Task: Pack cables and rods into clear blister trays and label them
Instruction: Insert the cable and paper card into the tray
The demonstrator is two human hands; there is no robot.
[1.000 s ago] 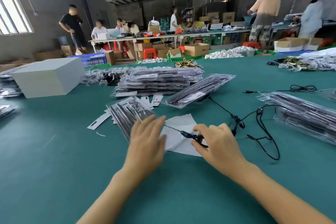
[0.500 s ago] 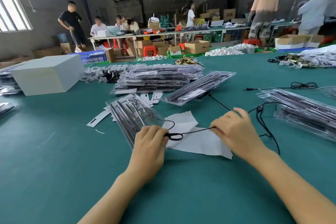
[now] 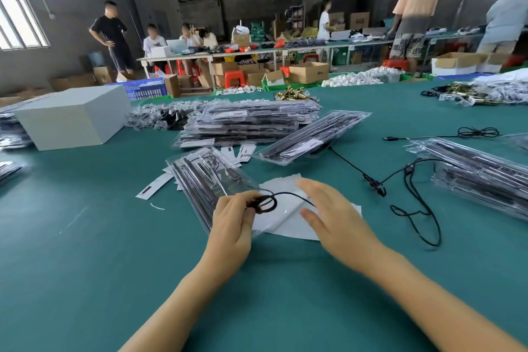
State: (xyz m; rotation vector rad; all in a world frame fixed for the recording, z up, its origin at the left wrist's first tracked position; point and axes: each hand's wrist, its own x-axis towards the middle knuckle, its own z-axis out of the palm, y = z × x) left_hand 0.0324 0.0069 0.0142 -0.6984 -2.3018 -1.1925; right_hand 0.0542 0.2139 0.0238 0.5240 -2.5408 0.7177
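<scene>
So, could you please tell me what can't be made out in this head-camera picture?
- Right hand: motion-blurred, so whether it touches the black cable is unclear.
- Cable coil: partly covered by the left hand that pinches it.
- Label print on the blister tray: too small to read.
- Tray stack: cut off by the right edge.

No text can be read: the print on the paper labels point(image 3: 154, 187) near the blister tray point(image 3: 205, 177) and on the patterned shorts point(image 3: 407, 44) is too blurred.

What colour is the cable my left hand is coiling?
Black, seen in the head view: the cable looped at the left hand.
</scene>
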